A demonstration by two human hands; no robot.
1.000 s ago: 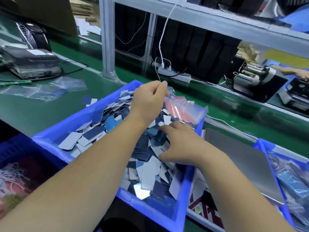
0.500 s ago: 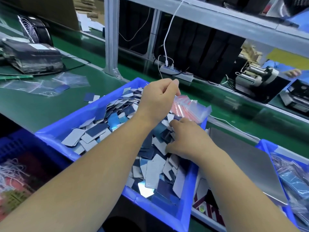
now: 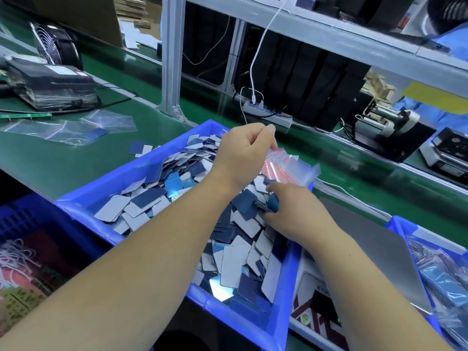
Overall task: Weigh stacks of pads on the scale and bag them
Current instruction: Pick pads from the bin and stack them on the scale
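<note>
Meanwhile left hand [image 3: 244,150] pinches bag stack [image 3: 288,168]; right hand [image 3: 295,211] grips pads [image 3: 272,205] over blue bin [image 3: 86,198]; scale [image 3: 379,252] beside.

Green bench top [image 3: 63,160] under a grey metal shelf frame [image 3: 172,59]; black fan [image 3: 54,44] far left.

Left hand [image 3: 244,153] raised with fingers pinched; right hand [image 3: 295,211] lower, fingers curled, forearms nearly parallel

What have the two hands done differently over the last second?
The right hand, earlier flat on the pads, has curled and now pinches a few dark ones. The left hand keeps gripping the clear bags above the blue bin.
</note>
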